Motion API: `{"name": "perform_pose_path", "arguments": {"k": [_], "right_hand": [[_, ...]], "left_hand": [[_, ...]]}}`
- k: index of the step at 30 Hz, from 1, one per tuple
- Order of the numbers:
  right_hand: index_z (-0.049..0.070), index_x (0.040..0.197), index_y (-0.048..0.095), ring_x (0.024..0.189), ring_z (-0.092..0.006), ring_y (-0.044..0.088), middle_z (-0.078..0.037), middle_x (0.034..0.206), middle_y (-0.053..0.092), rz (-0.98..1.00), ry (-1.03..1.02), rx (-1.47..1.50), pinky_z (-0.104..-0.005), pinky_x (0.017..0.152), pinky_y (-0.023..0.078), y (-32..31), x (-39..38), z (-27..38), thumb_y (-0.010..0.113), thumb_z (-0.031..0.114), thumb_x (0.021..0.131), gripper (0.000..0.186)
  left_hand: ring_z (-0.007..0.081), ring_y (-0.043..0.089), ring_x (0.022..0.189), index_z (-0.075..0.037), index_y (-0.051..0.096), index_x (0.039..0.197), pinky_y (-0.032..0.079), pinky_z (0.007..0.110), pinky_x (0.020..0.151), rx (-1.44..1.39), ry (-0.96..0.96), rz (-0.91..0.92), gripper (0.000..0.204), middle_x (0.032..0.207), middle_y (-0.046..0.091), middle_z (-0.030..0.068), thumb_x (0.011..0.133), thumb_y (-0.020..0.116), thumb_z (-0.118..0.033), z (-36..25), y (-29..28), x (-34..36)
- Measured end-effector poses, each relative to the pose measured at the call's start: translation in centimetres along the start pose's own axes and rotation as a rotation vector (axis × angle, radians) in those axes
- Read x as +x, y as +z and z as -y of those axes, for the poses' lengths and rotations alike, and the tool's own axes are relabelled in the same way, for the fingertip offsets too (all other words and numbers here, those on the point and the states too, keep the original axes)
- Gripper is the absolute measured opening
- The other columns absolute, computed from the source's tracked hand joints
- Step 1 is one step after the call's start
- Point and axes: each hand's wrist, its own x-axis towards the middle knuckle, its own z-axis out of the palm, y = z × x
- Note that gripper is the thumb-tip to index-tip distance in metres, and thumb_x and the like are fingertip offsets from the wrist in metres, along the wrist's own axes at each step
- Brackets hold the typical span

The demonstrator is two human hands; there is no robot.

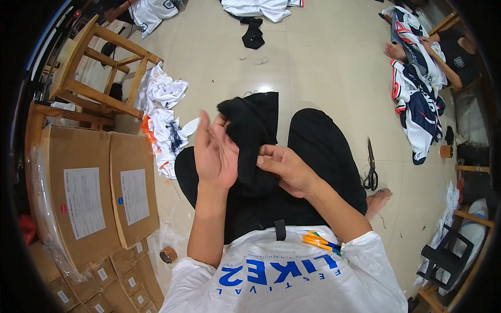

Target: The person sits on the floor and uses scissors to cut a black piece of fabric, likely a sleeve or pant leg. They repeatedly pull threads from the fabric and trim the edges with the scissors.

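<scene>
A piece of black fabric (pixel 249 125) is held up over my lap, folded and bunched at its left side with a straighter corner at the upper right. My left hand (pixel 216 154) is at its left edge, palm showing and thumb raised; its other fingers curl into the fabric and are partly hidden. Between thumb and fingers, my right hand (pixel 287 169) pinches the fabric's lower right edge. Behind it are my legs in black trousers (pixel 326 156), so the fabric's lower end is hard to tell from them.
Black scissors (pixel 370 167) lie on the tiled floor to the right. White garments (pixel 164 104) are heaped at left by a wooden stool (pixel 99 68) and cardboard boxes (pixel 83 193). A tape roll (pixel 168 255) lies near them. At right, another person (pixel 454 57) handles white and navy jerseys (pixel 417 104).
</scene>
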Motion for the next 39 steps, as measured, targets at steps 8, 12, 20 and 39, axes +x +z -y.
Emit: {"name": "perform_pose_path", "arguments": {"k": [8,12,20,39], "right_hand": [[0.008,0.106,0.065,0.088,-0.0057,0.064,0.002,0.097,0.068,-0.155,-0.160,0.177,-0.0243,0.082,0.054,2.3,-1.1,3.0,0.068,0.014,0.102,0.008],[0.008,0.106,0.063,0.086,-0.0070,0.066,0.001,0.096,0.067,-0.207,-0.386,0.327,-0.0250,0.076,0.057,1.6,-0.7,3.4,0.066,0.018,0.104,0.010],[-0.001,0.110,0.065,0.083,-0.0164,0.065,-0.007,0.096,0.069,-0.770,-0.510,-0.828,-0.0313,0.075,0.049,-1.4,-1.4,1.5,0.060,0.046,0.106,0.048],[0.007,0.104,0.067,0.073,-0.0041,0.058,0.003,0.089,0.066,-0.377,-0.324,-0.216,-0.0219,0.065,0.049,2.4,-0.8,1.9,0.075,0.019,0.098,0.016]], "left_hand": [[0.0248,0.063,0.127,0.002,0.055,0.135,0.052,0.040,0.109,0.298,0.053,-0.176,0.038,0.138,0.063,0.0158,0.110,0.052,-0.028,-0.8,-1.6,-2.1],[0.0284,0.067,0.120,0.000,0.060,0.131,0.056,0.042,0.104,-0.003,-0.046,-0.118,0.053,0.133,0.067,0.0142,0.110,0.047,-0.047,1.5,-0.4,-2.8],[0.0200,0.071,0.111,0.001,0.062,0.129,0.058,0.034,0.096,0.549,0.039,-0.235,0.029,0.123,0.072,0.0121,0.104,0.065,-0.014,2.6,0.0,-3.6],[0.0226,0.057,0.132,0.005,0.050,0.142,0.045,0.037,0.115,0.777,-0.031,-0.185,0.058,0.140,0.060,0.0159,0.090,0.076,0.003,2.2,1.1,-5.2]]}}
